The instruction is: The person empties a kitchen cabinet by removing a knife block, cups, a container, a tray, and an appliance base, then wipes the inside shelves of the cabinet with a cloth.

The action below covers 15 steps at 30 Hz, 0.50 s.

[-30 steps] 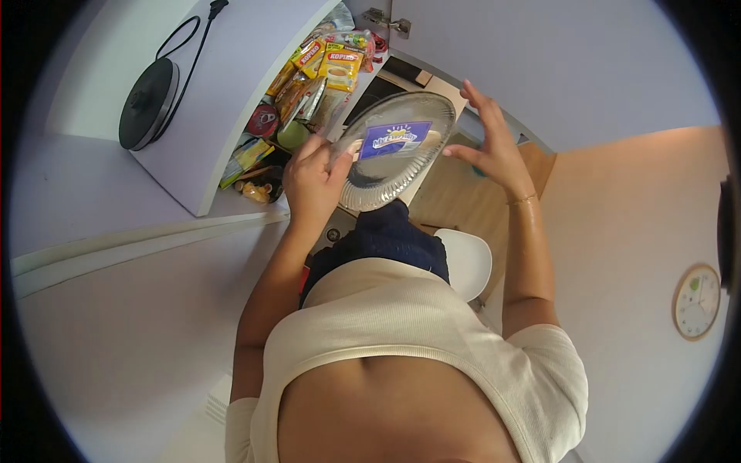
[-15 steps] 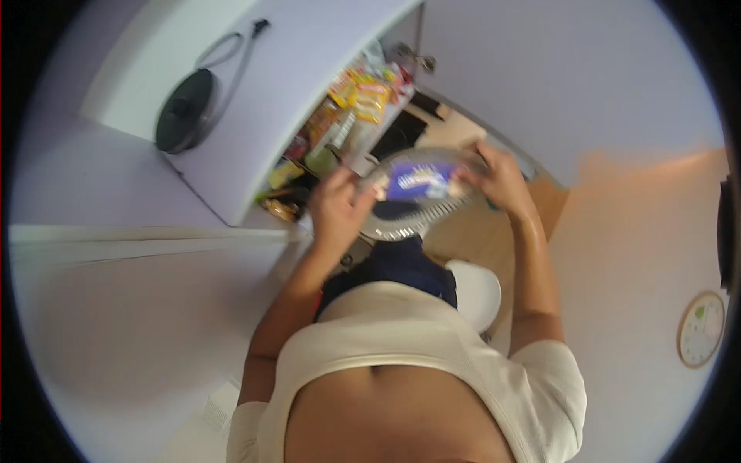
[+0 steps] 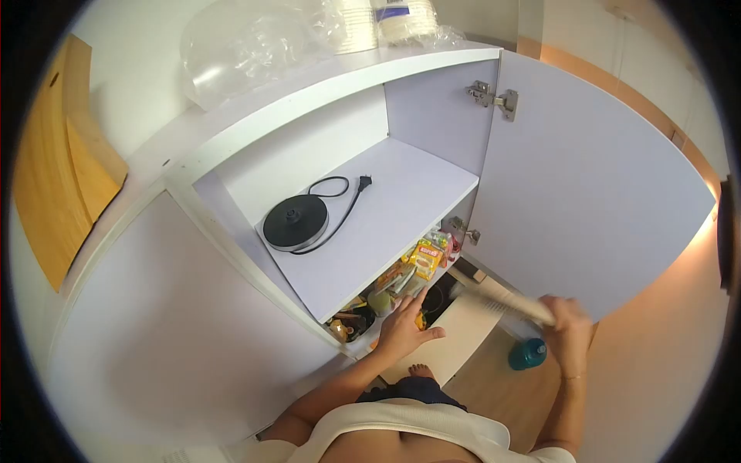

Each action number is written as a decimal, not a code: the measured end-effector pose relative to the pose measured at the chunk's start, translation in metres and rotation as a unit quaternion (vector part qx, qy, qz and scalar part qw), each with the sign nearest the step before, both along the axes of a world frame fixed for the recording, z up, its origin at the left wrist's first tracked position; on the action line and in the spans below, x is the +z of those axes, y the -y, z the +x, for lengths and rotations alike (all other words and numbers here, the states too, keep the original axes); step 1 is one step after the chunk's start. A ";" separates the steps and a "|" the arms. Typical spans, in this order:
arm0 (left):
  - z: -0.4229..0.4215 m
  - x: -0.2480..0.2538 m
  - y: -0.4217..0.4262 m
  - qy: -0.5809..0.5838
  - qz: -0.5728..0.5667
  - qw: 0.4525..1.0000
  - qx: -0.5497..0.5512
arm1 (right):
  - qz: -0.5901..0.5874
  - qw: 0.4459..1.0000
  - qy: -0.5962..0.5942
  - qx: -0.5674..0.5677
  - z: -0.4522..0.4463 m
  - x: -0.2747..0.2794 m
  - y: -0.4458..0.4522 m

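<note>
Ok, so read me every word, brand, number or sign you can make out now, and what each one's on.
"KOPIKO": yellow packet, lower shelf.
Blue label on a wrapped stack, cabinet top: too small to read.
Other packets beside the yellow one: too small to read.
Held item in the right hand: too blurred to read.

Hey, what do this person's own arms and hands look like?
The left grip and right grip are both bare, without gloves. The forearms are uncovered below short cream sleeves. A thin bracelet circles the right wrist. Motion blur hides the right grip's finer details.
</note>
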<state>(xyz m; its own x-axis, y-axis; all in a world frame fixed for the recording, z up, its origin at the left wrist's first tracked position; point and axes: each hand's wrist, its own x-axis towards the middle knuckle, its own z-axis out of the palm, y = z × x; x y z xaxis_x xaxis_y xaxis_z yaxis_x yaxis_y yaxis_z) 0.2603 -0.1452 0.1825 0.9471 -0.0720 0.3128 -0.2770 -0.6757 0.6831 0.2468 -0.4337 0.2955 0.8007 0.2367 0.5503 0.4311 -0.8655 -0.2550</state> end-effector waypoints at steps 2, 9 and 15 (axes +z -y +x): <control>0.006 -0.028 -0.009 -0.087 -0.077 0.993 -0.018 | -0.024 0.987 0.133 -0.082 -0.002 0.006 -0.003; 0.008 -0.072 -0.009 -0.195 -0.202 0.958 -0.065 | -0.035 0.993 0.091 0.064 -0.026 -0.006 -0.026; 0.005 -0.063 -0.016 -0.200 -0.211 0.954 -0.073 | -0.124 0.981 -0.009 0.149 -0.028 -0.021 -0.021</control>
